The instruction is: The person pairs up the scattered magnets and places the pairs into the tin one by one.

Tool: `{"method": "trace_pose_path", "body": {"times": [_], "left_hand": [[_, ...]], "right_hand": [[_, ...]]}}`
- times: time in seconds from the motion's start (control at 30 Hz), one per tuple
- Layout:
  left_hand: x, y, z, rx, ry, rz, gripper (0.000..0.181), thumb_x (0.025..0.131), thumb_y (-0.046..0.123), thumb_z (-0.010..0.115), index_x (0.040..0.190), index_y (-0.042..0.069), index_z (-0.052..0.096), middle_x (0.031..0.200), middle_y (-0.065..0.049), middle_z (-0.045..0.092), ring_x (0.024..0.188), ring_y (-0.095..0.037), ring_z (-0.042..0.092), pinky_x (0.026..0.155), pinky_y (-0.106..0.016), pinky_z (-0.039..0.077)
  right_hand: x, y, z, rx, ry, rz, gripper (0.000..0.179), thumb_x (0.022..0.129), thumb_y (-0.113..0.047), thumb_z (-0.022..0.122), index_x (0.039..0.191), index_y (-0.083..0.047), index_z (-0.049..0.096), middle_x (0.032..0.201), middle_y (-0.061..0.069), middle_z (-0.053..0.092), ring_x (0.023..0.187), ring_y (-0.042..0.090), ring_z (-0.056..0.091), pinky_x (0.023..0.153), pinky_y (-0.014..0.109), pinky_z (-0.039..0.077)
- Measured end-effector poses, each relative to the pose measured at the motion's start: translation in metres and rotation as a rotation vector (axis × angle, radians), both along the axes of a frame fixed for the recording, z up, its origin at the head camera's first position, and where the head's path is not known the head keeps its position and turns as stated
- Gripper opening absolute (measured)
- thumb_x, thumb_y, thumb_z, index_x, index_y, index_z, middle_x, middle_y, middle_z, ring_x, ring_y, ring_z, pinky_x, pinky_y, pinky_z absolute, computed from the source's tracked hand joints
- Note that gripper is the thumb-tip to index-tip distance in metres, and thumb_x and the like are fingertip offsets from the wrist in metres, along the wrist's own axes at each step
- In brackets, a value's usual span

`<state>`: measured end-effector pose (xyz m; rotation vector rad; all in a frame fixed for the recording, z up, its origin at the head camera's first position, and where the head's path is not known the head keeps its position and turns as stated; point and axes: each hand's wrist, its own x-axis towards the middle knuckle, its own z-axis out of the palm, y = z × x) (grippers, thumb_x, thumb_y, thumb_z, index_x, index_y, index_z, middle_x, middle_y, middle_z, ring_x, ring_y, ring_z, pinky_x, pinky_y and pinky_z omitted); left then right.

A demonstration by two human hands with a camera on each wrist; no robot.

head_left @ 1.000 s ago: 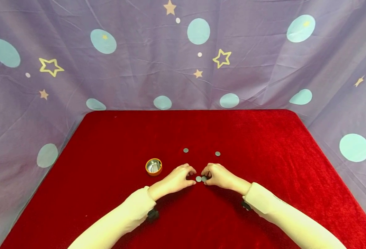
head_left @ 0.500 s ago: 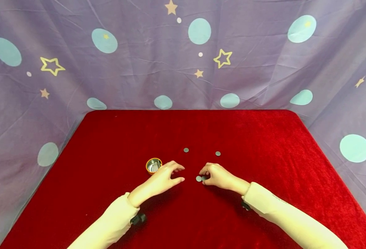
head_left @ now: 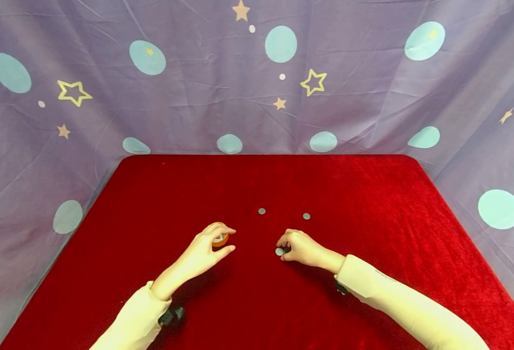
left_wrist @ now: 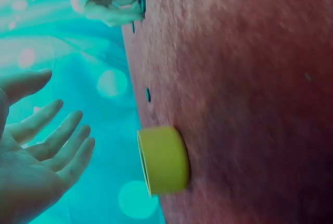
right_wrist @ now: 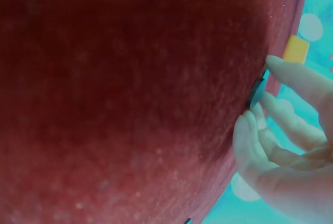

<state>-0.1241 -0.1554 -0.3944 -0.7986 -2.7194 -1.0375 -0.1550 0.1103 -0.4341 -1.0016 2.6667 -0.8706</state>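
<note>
My left hand (head_left: 227,241) hovers over a small orange cup (head_left: 220,239) with a metal inside. In the left wrist view the left hand's fingers (left_wrist: 54,140) are spread, hold nothing and stay clear of the cup (left_wrist: 164,159). My right hand (head_left: 282,249) rests on the red table (head_left: 370,194) with curled fingers pinching a grey coin (head_left: 279,252). In the right wrist view the coin (right_wrist: 256,91) sits edge-on between the thumb and fingers (right_wrist: 291,78). Two more coins (head_left: 262,211) (head_left: 306,216) lie further back.
A purple cloth with stars and pale blue dots (head_left: 279,73) hangs behind and around the table. The red velvet stretches bare to the far edge (head_left: 265,156) and to both sides. The cup (right_wrist: 295,49) shows small in the right wrist view.
My left hand has drawn away from the right hand, moving left to the orange cup and spreading its fingers. The right hand stayed at the coins and shifted slightly left.
</note>
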Motion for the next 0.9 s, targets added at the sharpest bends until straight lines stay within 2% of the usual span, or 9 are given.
{"method": "trace_pose_path", "body": {"times": [0.23,0.47,0.63,0.9], "left_hand": [[-0.004,-0.018,-0.006,0.045,0.06,0.044,0.033,0.071,0.008,0.072,0.102,0.002,0.061,0.104,-0.008,0.057,0.093,-0.027,0.054,0.074,-0.043,0.046],[-0.008,-0.032,-0.016,0.105,-0.005,0.082,0.037,0.072,0.008,0.071,0.105,-0.001,0.059,0.106,-0.011,0.053,0.099,-0.029,0.052,0.083,-0.05,0.042],[-0.013,-0.039,-0.024,0.132,-0.007,0.113,0.038,0.071,0.003,0.071,0.106,-0.005,0.057,0.106,-0.014,0.053,0.099,-0.031,0.052,0.081,-0.046,0.044],[-0.019,-0.045,-0.033,0.132,-0.096,0.155,0.043,0.073,0.001,0.069,0.112,-0.008,0.052,0.111,-0.019,0.05,0.103,-0.034,0.05,0.087,-0.044,0.043]], "right_hand": [[0.001,-0.003,-0.001,0.044,0.025,-0.015,0.021,0.072,-0.008,0.071,0.091,0.0,0.067,0.085,0.004,0.057,0.075,0.015,0.054,0.066,0.024,0.047],[0.0,-0.004,-0.001,0.054,0.054,-0.012,0.017,0.072,-0.006,0.071,0.088,-0.001,0.068,0.086,0.005,0.06,0.075,0.016,0.057,0.065,0.022,0.048],[0.0,-0.005,0.0,0.048,0.037,-0.01,0.014,0.072,-0.004,0.07,0.086,-0.001,0.068,0.085,0.004,0.06,0.074,0.016,0.058,0.064,0.021,0.047],[0.0,-0.007,0.002,0.058,0.036,-0.006,0.012,0.071,-0.002,0.069,0.083,-0.002,0.069,0.081,0.003,0.06,0.072,0.015,0.057,0.063,0.02,0.047]]}}
